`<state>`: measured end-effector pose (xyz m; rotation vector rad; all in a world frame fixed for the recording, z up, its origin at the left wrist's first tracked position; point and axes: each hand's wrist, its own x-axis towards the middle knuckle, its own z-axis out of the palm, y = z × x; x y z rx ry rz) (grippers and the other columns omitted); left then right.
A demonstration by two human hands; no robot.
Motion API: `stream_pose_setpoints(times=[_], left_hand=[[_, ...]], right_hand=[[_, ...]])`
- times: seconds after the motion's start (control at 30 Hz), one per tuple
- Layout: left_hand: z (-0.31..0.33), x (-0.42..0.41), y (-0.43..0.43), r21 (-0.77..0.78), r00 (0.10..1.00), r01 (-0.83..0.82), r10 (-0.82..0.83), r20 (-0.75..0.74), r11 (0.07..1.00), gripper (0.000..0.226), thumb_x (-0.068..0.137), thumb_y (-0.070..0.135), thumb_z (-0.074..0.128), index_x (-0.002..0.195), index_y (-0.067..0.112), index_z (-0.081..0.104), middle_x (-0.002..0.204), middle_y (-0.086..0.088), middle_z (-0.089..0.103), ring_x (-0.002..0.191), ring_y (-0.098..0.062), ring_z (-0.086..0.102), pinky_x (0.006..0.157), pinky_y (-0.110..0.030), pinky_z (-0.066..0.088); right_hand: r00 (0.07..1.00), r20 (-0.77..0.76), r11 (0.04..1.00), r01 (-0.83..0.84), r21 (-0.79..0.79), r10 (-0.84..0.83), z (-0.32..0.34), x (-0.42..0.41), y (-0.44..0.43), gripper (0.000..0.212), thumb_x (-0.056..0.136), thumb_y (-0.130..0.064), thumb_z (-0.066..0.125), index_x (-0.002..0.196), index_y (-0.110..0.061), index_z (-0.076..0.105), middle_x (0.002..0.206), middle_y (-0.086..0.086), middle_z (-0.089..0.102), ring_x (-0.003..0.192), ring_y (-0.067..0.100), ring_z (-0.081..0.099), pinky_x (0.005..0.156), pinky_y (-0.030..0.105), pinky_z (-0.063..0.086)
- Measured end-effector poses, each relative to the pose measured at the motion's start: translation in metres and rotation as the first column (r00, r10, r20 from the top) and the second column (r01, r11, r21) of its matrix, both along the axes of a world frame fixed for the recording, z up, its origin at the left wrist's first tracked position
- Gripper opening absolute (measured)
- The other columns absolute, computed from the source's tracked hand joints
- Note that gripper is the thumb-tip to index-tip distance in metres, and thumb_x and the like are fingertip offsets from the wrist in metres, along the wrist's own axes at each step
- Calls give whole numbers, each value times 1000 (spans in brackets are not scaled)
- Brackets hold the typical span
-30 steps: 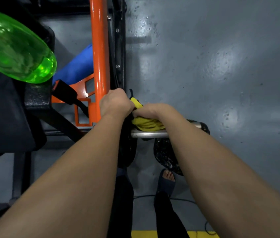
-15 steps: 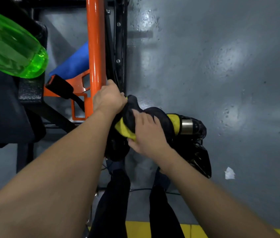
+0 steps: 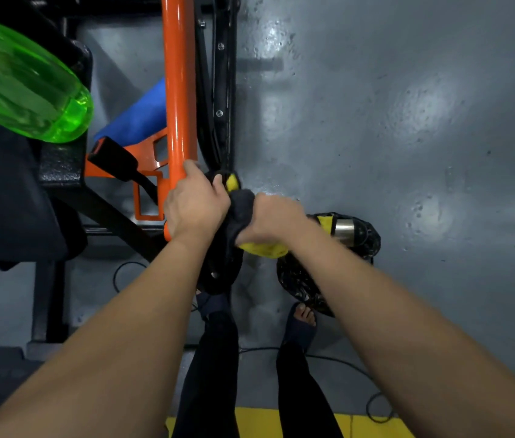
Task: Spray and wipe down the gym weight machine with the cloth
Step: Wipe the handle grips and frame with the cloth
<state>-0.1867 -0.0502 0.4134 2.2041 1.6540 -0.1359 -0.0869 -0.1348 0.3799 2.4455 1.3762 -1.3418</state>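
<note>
Far left of the orange upright [image 3: 178, 90]: green spray bottle [image 3: 25, 86], tilted over the machine's black padding [image 3: 3, 197], no hand on it. Its nozzle end is cut off by the frame edge, and I cannot tell what props it.

At the upright's foot: left hand [image 3: 194, 207] curled round the tube, bracing.

Just right of the upright: cloth [image 3: 242, 213], dark on one face and yellow on the other, bunched over the chrome bar [image 3: 344, 227]. Right hand [image 3: 273, 221] clenched round the cloth, knuckles up.

Judgement: the step is wiping the bar. Keep the cloth wrapped fully round it, twist while drawing outward to the bare chrome tip, and brace with the left hand. Then refold to a fresh face.

Hidden: the right fingertips, the bar under the cloth, whether the cloth is wet. The black plate [image 3: 218, 273] below the hands is lost in shadow.
</note>
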Motion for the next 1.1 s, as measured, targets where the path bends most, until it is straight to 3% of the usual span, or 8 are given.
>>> stream_pose_setpoints(times=[0.07, 0.13, 0.23, 0.4, 0.73, 0.83, 0.97, 1.1], left_hand=[[0, -1, 0, 5, 1000, 4, -4, -1, 1000, 40, 103, 38, 52, 132, 11, 46, 113, -21, 67, 105, -45, 64, 85, -46, 48], [-1, -2, -3, 23, 1000, 9, -9, 1, 1000, 38, 104, 38, 51, 132, 12, 47, 111, -19, 67, 103, -44, 64, 80, -43, 44], [-3, -5, -5, 41, 1000, 3, -3, 3, 999, 37, 104, 39, 50, 131, 15, 48, 108, -17, 68, 101, -43, 65, 79, -40, 41], [0, -3, -4, 30, 1000, 2, -2, 8, 1000, 34, 104, 40, 50, 129, 17, 47, 107, -14, 67, 100, -42, 65, 82, -43, 47], [3, -2, -6, 31, 1000, 28, -29, 3, 999, 31, 104, 36, 50, 126, 14, 49, 105, -17, 66, 99, -43, 65, 75, -40, 39], [1, -3, -7, 47, 999, 34, -34, 1, 998, 31, 104, 36, 50, 125, 13, 49, 105, -20, 67, 98, -45, 65, 74, -42, 40], [0, -5, -9, 52, 999, 35, -36, 10, 998, 31, 103, 35, 50, 125, 12, 49, 107, -21, 67, 100, -45, 64, 75, -42, 40], [2, -4, -9, 54, 999, 38, -39, 19, 998, 31, 104, 34, 51, 125, 12, 49, 108, -20, 66, 100, -44, 65, 78, -43, 43]], right_hand=[[928, -340, 973, 83, -215, -154, -17, 28, 17, 43, 78, -64, 66, 93, -25, 69, 100, 1, 73, 81, 16, 65, 71, 25, 49], [811, -482, 921, 168, -352, -332, -37, 45, 19, 53, 81, -72, 62, 99, -23, 72, 110, 2, 73, 94, 14, 66, 87, 25, 49], [862, -330, 875, 229, -426, -385, -57, 59, 11, 67, 75, -78, 61, 112, -24, 72, 110, 5, 66, 106, 24, 61, 105, 40, 42], [807, -431, 887, 230, -402, -404, -62, 60, 8, 50, 82, -66, 54, 82, -21, 75, 96, 5, 73, 92, 23, 66, 103, 41, 45], [717, -410, 820, 429, -378, -564, -21, 112, -54, 42, 105, -44, 39, 81, -20, 63, 74, 3, 65, 64, 16, 59, 65, 25, 44], [457, -492, 655, 653, -380, -741, -23, 115, -80, 47, 108, -45, 35, 93, -18, 71, 80, -3, 77, 65, 9, 70, 70, 21, 52], [145, -610, 382, 881, -278, -779, -29, 102, -99, 49, 108, -45, 36, 126, -15, 71, 115, -5, 75, 93, 3, 73, 83, 21, 57], [-353, -662, -197, 933, -300, -661, -31, 75, -120, 60, 101, -65, 36, 125, -22, 70, 116, 3, 76, 98, 19, 74, 81, 33, 59]])
